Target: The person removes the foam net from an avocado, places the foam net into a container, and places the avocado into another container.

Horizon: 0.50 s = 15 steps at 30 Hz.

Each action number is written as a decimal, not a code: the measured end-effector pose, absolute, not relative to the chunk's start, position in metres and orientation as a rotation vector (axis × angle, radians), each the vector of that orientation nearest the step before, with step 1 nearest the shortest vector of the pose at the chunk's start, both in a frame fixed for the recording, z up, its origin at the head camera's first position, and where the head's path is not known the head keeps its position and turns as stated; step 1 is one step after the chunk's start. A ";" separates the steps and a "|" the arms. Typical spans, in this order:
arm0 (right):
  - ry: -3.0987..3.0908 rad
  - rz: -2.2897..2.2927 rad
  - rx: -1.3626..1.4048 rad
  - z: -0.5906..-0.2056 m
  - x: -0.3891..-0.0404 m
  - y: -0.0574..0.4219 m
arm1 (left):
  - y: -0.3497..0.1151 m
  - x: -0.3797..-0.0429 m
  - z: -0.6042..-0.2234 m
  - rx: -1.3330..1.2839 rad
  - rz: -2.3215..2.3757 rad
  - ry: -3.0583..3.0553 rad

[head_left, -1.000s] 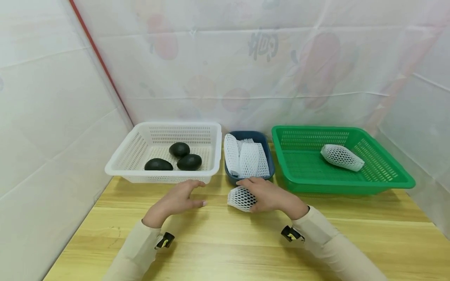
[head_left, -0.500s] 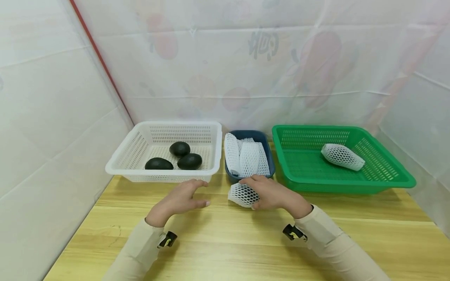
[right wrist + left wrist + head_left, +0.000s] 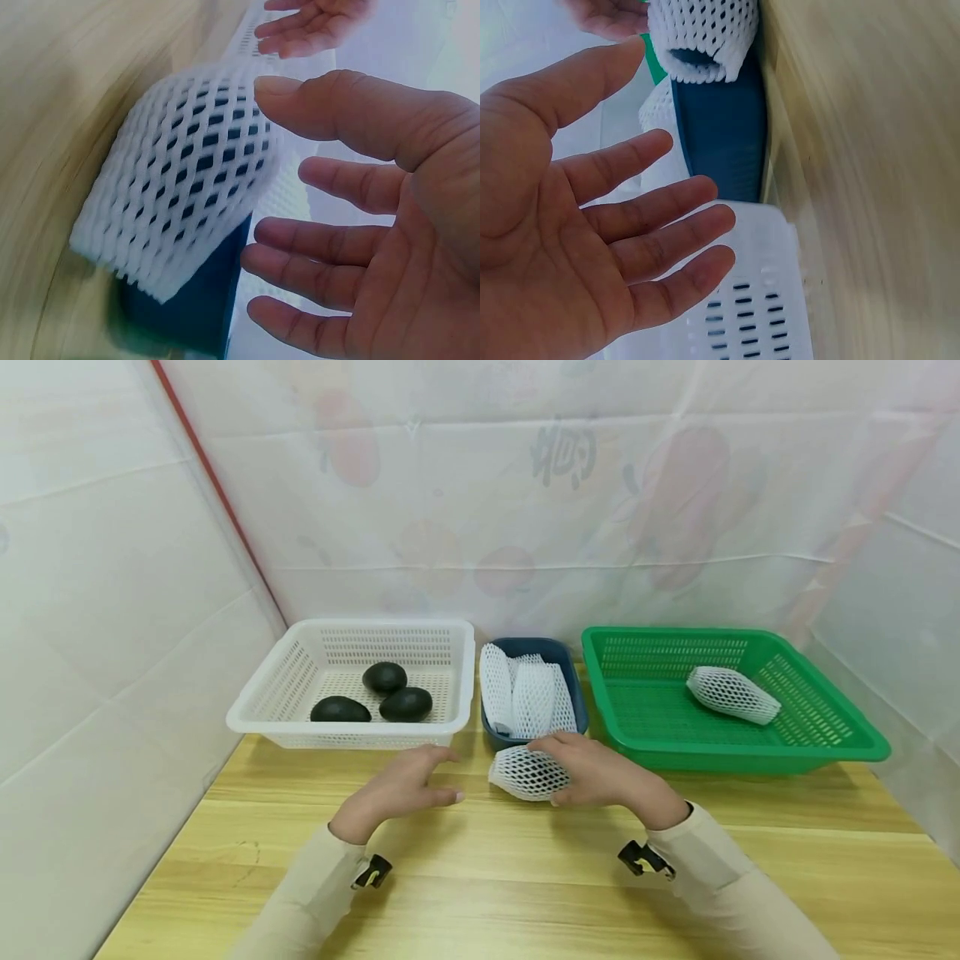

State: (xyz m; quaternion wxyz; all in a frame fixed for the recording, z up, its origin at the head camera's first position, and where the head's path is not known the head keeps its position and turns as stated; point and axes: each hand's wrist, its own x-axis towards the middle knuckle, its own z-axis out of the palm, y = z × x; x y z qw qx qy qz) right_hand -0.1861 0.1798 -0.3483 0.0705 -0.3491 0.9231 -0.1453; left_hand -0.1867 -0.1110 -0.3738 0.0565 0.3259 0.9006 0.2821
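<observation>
A net-wrapped fruit [image 3: 525, 774] lies on the desk [image 3: 495, 893] just in front of a blue bin [image 3: 724, 135], near a person's right hand [image 3: 606, 775], fingers loosely spread. The left hand [image 3: 401, 790], well apart from it, extends relaxed, unclosed fingers.
</observation>
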 end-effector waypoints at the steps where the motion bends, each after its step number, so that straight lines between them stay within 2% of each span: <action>1: 2.776 -0.440 -1.033 -0.349 -0.186 0.182 | -0.109 -0.187 -0.374 0.993 0.855 2.731; 7: 2.766 -0.473 -0.934 -0.353 -0.187 0.190 | -0.096 -0.193 -0.376 1.049 0.881 2.720; 15: 2.789 -0.480 -0.972 -0.360 -0.189 0.200 | -0.080 -0.203 -0.383 1.117 0.963 2.631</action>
